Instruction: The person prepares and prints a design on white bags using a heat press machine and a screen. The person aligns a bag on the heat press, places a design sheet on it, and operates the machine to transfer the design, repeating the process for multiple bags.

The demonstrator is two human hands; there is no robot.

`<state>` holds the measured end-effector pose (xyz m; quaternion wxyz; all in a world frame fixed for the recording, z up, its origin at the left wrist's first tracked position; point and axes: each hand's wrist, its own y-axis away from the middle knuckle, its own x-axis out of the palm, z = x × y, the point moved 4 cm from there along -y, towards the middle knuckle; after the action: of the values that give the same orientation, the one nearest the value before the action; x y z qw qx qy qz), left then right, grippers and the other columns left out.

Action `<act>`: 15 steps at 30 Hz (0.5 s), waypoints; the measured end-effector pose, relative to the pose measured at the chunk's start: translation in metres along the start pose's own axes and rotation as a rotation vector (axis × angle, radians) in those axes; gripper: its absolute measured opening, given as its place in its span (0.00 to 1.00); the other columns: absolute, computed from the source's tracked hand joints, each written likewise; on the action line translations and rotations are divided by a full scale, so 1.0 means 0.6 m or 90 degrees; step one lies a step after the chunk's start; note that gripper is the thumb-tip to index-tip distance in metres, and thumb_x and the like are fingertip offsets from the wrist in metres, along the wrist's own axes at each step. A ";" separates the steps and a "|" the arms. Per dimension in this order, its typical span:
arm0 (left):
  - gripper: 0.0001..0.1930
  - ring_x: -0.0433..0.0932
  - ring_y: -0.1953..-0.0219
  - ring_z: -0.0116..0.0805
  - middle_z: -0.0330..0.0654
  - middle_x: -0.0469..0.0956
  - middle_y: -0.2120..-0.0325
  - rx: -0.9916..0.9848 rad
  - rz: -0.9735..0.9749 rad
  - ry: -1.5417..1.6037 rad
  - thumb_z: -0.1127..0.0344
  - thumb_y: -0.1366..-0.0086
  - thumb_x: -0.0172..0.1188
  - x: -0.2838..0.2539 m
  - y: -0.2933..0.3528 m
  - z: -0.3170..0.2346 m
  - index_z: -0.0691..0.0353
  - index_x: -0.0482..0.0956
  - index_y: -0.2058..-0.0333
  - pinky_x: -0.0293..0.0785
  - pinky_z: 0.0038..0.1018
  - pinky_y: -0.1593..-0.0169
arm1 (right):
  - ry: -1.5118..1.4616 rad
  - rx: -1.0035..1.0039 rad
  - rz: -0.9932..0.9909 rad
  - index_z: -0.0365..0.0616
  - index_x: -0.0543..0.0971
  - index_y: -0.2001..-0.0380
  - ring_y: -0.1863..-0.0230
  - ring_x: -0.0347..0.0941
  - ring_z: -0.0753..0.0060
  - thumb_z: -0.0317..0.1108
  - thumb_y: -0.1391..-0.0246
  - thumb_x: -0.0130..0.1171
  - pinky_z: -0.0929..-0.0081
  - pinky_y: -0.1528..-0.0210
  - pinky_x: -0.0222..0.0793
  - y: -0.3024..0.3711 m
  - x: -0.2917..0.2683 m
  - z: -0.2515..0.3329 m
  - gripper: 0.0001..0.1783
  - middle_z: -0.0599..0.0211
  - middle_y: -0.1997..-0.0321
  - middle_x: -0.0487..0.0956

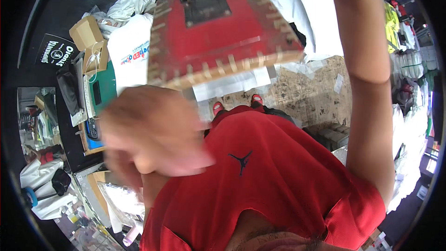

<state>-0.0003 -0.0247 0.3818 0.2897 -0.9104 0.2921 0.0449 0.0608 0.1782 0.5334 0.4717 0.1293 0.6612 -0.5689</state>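
Note:
My left hand (151, 132) is raised in front of my chest, smeared by motion, and I cannot make out how its fingers are set. Just beyond it hangs a large square red plate (223, 37) with brown edges and pale strips along its rim, like the top platen of a press. A dark metal bracket (206, 11) is fixed on top of the plate. My right forearm (362, 28) stretches up and forward past the plate's right side, and its hand lies outside the picture. White cloth (309, 14) spreads behind and to the right of the plate.
At left are a white printed fabric (130, 49), an open cardboard box (88, 37) with a white cable, and a green board (108, 86) bearing a dark phone-like object (96, 93). Bagged goods (409, 65) line the right side. The worn floor (316, 88) shows below.

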 end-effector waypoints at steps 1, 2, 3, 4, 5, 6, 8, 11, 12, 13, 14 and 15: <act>0.40 0.78 0.47 0.44 0.49 0.79 0.48 0.097 -0.164 0.016 0.38 0.43 0.69 -0.015 0.043 -0.025 0.64 0.74 0.41 0.73 0.41 0.44 | -0.120 -0.032 -0.020 0.43 0.85 0.69 0.82 0.76 0.63 0.60 0.47 0.64 0.66 0.79 0.71 0.037 0.082 0.017 0.28 0.60 0.80 0.80; 0.42 0.78 0.49 0.44 0.51 0.79 0.49 0.200 -0.326 0.023 0.33 0.43 0.67 -0.021 0.080 -0.041 0.64 0.74 0.43 0.73 0.42 0.46 | -0.232 -0.051 -0.030 0.44 0.85 0.72 0.82 0.75 0.61 0.60 0.46 0.64 0.63 0.78 0.69 0.071 0.162 0.021 0.27 0.60 0.82 0.79; 0.41 0.77 0.48 0.43 0.51 0.79 0.48 0.144 -0.361 -0.068 0.35 0.42 0.67 -0.046 0.073 -0.021 0.65 0.74 0.43 0.72 0.40 0.45 | -0.269 0.005 -0.023 0.45 0.85 0.74 0.82 0.74 0.59 0.59 0.46 0.65 0.60 0.76 0.66 0.127 0.201 0.038 0.26 0.61 0.84 0.77; 0.40 0.77 0.47 0.43 0.51 0.79 0.48 0.078 -0.405 -0.166 0.37 0.42 0.67 -0.070 0.064 0.011 0.66 0.74 0.43 0.71 0.39 0.44 | -0.341 0.134 0.078 0.49 0.85 0.77 0.81 0.74 0.57 0.57 0.46 0.66 0.60 0.75 0.67 0.179 0.244 0.029 0.22 0.61 0.83 0.77; 0.39 0.76 0.45 0.43 0.50 0.78 0.46 -0.035 -0.387 -0.194 0.39 0.42 0.66 -0.076 0.049 0.057 0.65 0.74 0.43 0.70 0.39 0.43 | -0.332 0.185 0.172 0.45 0.86 0.71 0.76 0.75 0.58 0.47 0.51 0.74 0.64 0.71 0.69 0.227 0.280 0.032 0.17 0.64 0.77 0.80; 0.37 0.75 0.44 0.43 0.49 0.78 0.45 -0.151 -0.376 -0.230 0.41 0.42 0.66 -0.069 0.044 0.116 0.64 0.74 0.42 0.69 0.39 0.41 | -0.282 0.219 0.122 0.46 0.86 0.72 0.75 0.76 0.58 0.46 0.51 0.73 0.63 0.69 0.71 0.263 0.302 0.043 0.14 0.64 0.78 0.79; 0.38 0.74 0.41 0.48 0.47 0.75 0.42 -0.300 -0.300 -0.485 0.42 0.42 0.66 -0.030 0.046 0.220 0.62 0.73 0.40 0.66 0.42 0.38 | -0.207 0.231 0.071 0.51 0.85 0.70 0.66 0.79 0.54 0.46 0.51 0.66 0.58 0.66 0.75 0.323 0.363 0.045 0.12 0.63 0.69 0.83; 0.40 0.74 0.41 0.48 0.47 0.75 0.42 -0.347 -0.285 -0.640 0.40 0.43 0.67 0.009 0.084 0.318 0.62 0.73 0.39 0.70 0.43 0.40 | -0.191 0.232 0.030 0.48 0.82 0.66 0.59 0.78 0.55 0.39 0.68 0.66 0.60 0.58 0.77 0.404 0.461 0.020 0.19 0.65 0.65 0.81; 0.42 0.73 0.41 0.48 0.47 0.75 0.42 -0.363 -0.313 -0.654 0.38 0.44 0.67 0.012 0.101 0.340 0.62 0.72 0.39 0.71 0.42 0.41 | -0.174 0.185 0.011 0.48 0.82 0.67 0.56 0.77 0.57 0.38 0.69 0.65 0.61 0.57 0.77 0.409 0.473 0.016 0.19 0.67 0.64 0.80; 0.42 0.73 0.41 0.48 0.48 0.76 0.42 -0.340 -0.320 -0.656 0.37 0.44 0.66 0.011 0.099 0.341 0.62 0.72 0.38 0.72 0.43 0.41 | -0.205 0.229 0.016 0.48 0.81 0.65 0.51 0.75 0.57 0.37 0.69 0.65 0.60 0.52 0.75 0.409 0.472 0.020 0.20 0.66 0.59 0.79; 0.42 0.73 0.41 0.48 0.48 0.76 0.42 -0.343 -0.318 -0.649 0.37 0.44 0.66 0.007 0.099 0.344 0.62 0.72 0.38 0.72 0.43 0.41 | -0.208 0.235 0.016 0.48 0.81 0.65 0.51 0.75 0.57 0.37 0.69 0.65 0.60 0.52 0.75 0.410 0.473 0.009 0.20 0.66 0.59 0.79; 0.42 0.73 0.40 0.49 0.48 0.75 0.42 -0.354 -0.315 -0.645 0.37 0.44 0.66 0.001 0.099 0.346 0.62 0.72 0.39 0.71 0.43 0.40 | -0.215 0.216 0.026 0.48 0.81 0.63 0.50 0.75 0.57 0.38 0.68 0.65 0.60 0.48 0.74 0.410 0.476 0.001 0.22 0.66 0.57 0.79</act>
<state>-0.0145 0.0509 0.1799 0.1463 -0.8578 -0.1232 0.4770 0.0865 0.1518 0.1585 0.5584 0.1234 0.4651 -0.6758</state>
